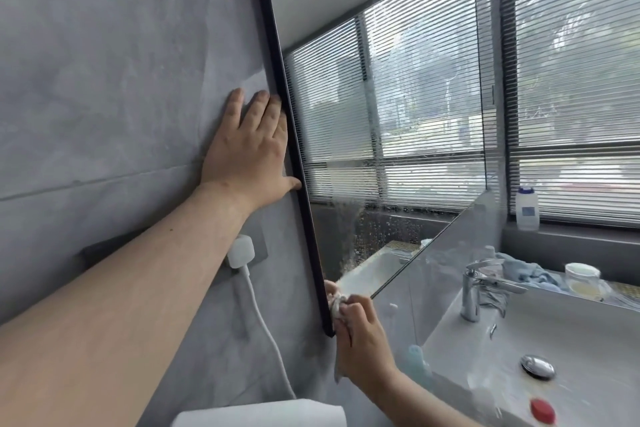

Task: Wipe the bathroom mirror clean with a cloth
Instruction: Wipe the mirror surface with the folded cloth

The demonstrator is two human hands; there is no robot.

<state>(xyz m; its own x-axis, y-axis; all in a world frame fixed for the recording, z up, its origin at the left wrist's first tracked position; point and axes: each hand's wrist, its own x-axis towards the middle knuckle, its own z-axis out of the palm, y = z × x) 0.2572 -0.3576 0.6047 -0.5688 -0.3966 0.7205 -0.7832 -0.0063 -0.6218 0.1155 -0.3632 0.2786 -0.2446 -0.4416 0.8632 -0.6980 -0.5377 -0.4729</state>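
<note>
Gripping cloth (336, 306) at lower corner of mirror (398, 122): right hand (363, 340).

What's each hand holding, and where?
The right hand grips a white cloth by its bunched middle at the mirror's lower corner. The left hand holds nothing, flat on the wall.

A mottled grey wall (104, 80) fills nine o'clock, with a white plug (240, 251) in its socket. Daylight enters the slatted window (571, 97) at two o'clock. A grey basin (485, 374) and chrome tap (471, 291) sit at four.
</note>
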